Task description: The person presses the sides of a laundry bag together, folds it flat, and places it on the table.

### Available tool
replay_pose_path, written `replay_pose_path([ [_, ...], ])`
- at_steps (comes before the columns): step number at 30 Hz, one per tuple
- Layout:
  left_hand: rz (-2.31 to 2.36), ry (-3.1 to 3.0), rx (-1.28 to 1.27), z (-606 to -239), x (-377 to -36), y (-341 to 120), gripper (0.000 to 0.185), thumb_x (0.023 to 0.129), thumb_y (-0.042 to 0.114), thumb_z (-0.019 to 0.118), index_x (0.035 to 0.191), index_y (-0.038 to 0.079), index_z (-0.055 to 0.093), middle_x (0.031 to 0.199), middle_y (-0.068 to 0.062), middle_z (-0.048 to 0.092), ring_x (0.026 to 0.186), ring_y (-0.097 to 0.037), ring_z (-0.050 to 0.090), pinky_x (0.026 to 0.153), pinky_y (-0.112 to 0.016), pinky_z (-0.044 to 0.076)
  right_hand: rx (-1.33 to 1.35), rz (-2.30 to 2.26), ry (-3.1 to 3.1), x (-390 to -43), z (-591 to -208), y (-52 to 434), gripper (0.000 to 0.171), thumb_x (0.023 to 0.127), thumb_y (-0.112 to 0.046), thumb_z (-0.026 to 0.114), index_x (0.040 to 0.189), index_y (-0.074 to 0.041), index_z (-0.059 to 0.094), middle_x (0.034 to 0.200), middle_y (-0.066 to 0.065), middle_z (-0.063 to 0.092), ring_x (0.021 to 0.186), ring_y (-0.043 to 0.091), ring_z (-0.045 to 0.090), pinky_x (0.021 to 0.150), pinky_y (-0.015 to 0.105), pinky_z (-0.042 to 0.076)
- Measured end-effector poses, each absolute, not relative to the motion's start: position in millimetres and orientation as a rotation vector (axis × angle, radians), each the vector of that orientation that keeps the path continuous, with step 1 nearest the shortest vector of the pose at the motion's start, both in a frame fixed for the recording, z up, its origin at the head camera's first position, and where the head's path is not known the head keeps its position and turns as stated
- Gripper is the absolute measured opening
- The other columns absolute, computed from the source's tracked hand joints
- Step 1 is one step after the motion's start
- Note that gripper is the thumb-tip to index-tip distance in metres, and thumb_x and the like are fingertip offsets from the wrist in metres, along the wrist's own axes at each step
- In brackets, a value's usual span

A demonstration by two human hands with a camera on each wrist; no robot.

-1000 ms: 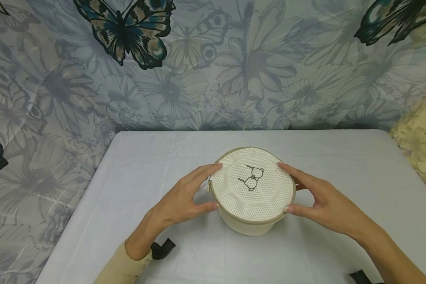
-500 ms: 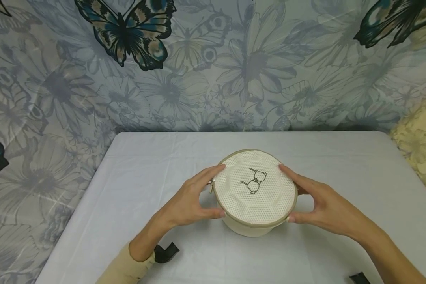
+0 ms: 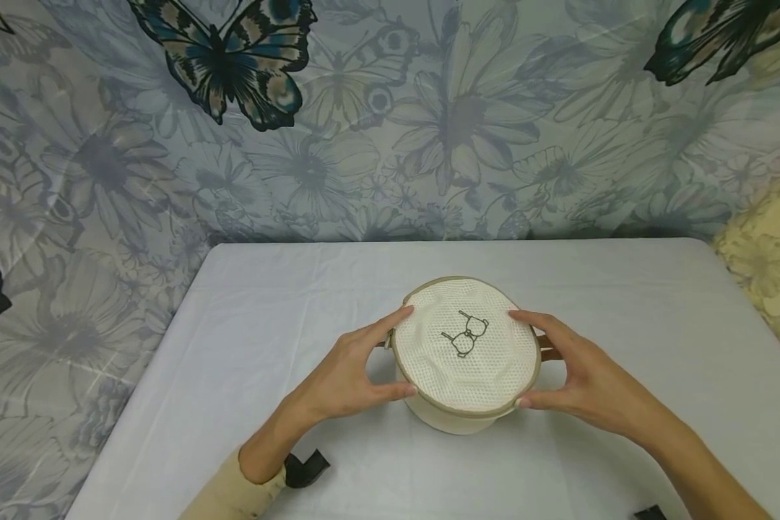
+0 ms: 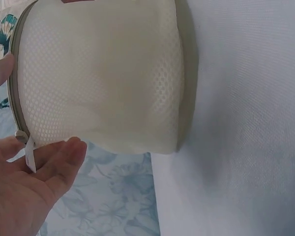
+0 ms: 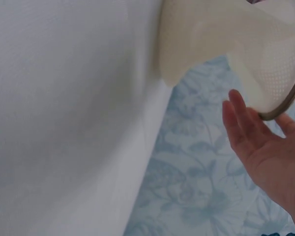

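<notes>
1. Backdrop: a grey-blue floral cloth with dark butterflies hangs behind the tabletop and fills the upper half of the head view.

2. Tabletop: covered in a pale, smooth cloth. Its far edge runs straight below the backdrop; its left edge slants toward the near left. Bare cloth lies on every side of the mesh case, widest to the left and right.

3. Mesh case: a round, cream, drum-shaped laundry case with a tan band round its top rim. It stands near the middle of the tabletop, a little toward the near side. Its flat mesh lid faces up and tips slightly toward the camera; a small line drawing is printed at its centre. Being round, it shows no long axis in plan. The zip is closed, and its contents cannot be told.

4. Left hand: set against the case's left side, fingers straight and spread, thumb at the near rim and fingertips at the far rim. It touches the case without curling round it.

5. Right hand: mirrors the left on the case's right side, fingers extended, thumb at the near rim. It is likewise uncurled, resting on the wall and rim.

6. Zip pull: a small white tab hangs from the rim band, just beside the left palm.

7. Black strap: a short dark end lies on the tabletop by the left wrist.
</notes>
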State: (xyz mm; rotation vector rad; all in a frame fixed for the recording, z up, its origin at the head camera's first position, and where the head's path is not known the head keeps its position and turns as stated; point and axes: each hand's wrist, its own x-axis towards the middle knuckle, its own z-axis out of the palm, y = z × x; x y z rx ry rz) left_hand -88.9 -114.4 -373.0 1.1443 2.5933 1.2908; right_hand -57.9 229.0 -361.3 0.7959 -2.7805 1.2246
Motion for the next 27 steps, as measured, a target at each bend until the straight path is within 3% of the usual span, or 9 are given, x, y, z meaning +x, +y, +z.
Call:
replay_pose_path([
  [6,1.319,2.553,1.128,-375,-89,-116,0.097,0.082,0.037,0.082,0.159,0.021,0.025,0.158,0.002,0.035,0.123,-0.011,0.055,0.107,-0.037,0.043,0.775,1.220,-2.760,-58,-363,225,0.105,0.066,-0.035,0.093,0.153,-0.022,0.035,0.148,-0.002,0.043,0.107,0.011,0.060,0.086,0.019,0.051],
  [11,1.310,2.535,1.080,-375,-88,-115,0.104,0.079,0.041,0.084,0.160,0.026,0.021,0.157,0.009,0.034,0.116,-0.006,0.057,0.111,-0.043,0.038,0.761,1.178,-2.765,-56,-364,222,0.106,0.064,-0.039,0.093,0.151,-0.021,0.036,0.145,-0.005,0.044,0.108,0.014,0.059,0.086,0.020,0.051],
  [18,1.276,2.545,1.041,-378,-89,-114,0.107,0.079,0.043,0.084,0.160,0.028,0.017,0.157,0.012,0.032,0.117,-0.006,0.055,0.109,-0.042,0.040,0.783,1.139,-2.747,-55,-365,220,0.105,0.065,-0.037,0.093,0.150,-0.018,0.036,0.144,-0.002,0.044,0.108,0.016,0.059,0.086,0.022,0.052],
  [27,1.275,2.515,0.997,-384,-95,-114,0.109,0.081,0.043,0.082,0.161,0.027,0.010,0.159,0.010,0.029,0.128,-0.012,0.051,0.105,-0.036,0.045,0.755,1.170,-2.727,-54,-371,216,0.110,0.066,-0.032,0.094,0.154,-0.014,0.031,0.144,0.004,0.043,0.113,0.019,0.055,0.089,0.014,0.047],
])
